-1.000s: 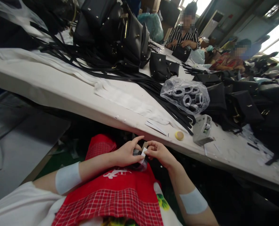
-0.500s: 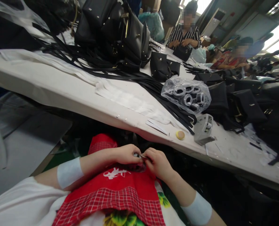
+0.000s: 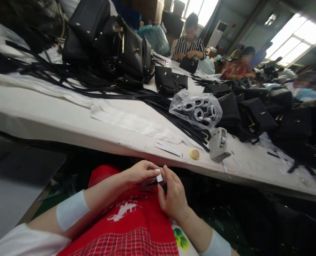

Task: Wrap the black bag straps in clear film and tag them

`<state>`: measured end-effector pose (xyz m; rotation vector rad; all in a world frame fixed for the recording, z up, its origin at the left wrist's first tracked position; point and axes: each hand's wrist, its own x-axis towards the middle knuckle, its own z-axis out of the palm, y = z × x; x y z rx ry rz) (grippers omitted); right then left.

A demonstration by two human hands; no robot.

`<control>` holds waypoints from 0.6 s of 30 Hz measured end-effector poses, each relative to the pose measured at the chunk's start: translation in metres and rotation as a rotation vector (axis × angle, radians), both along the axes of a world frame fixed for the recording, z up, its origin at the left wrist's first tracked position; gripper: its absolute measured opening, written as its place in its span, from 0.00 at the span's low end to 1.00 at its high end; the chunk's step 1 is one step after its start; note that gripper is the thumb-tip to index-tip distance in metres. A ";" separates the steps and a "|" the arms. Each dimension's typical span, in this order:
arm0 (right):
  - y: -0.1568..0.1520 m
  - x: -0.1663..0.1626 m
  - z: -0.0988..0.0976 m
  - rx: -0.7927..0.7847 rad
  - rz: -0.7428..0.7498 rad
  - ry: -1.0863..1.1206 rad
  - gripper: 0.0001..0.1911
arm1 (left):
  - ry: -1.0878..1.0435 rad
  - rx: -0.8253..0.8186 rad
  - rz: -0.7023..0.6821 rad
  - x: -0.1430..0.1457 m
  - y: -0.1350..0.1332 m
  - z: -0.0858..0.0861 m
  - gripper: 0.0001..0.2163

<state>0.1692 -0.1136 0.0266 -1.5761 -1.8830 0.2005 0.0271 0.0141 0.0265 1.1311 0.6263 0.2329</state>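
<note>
The left hand [image 3: 140, 172] is pinching its fingers [image 3: 149, 167] narrowly around a small, dark, glossy piece [image 3: 149, 183] just above a red checked apron [image 3: 136, 220]. A little white rectangular tab [image 3: 159, 176] is sticking up from it, right at the fingertips. The right hand [image 3: 173, 195] is curling in against the tab, back turned to me; I cannot tell whether its fingers are gripping or only pressing. Just beyond the fingers, on the pale cloth-covered bench [image 3: 40, 117], a round yellow disc [image 3: 194, 154] is lying beside a grey plastic block [image 3: 218, 145]. Farther off, a crinkled clear bag of grey rings [image 3: 196, 108] is resting against flat black straps [image 3: 171, 110].
</note>
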 end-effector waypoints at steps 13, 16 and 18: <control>0.062 0.295 0.025 0.098 -1.068 0.392 0.19 | 0.166 -0.038 0.111 0.011 0.003 -0.016 0.26; 0.070 0.328 0.017 -0.003 -1.013 0.525 0.20 | 0.148 -0.076 0.097 0.016 -0.004 -0.028 0.25; 0.071 0.334 0.013 -0.025 -0.972 0.603 0.20 | 0.141 -0.088 0.085 0.019 -0.008 -0.033 0.25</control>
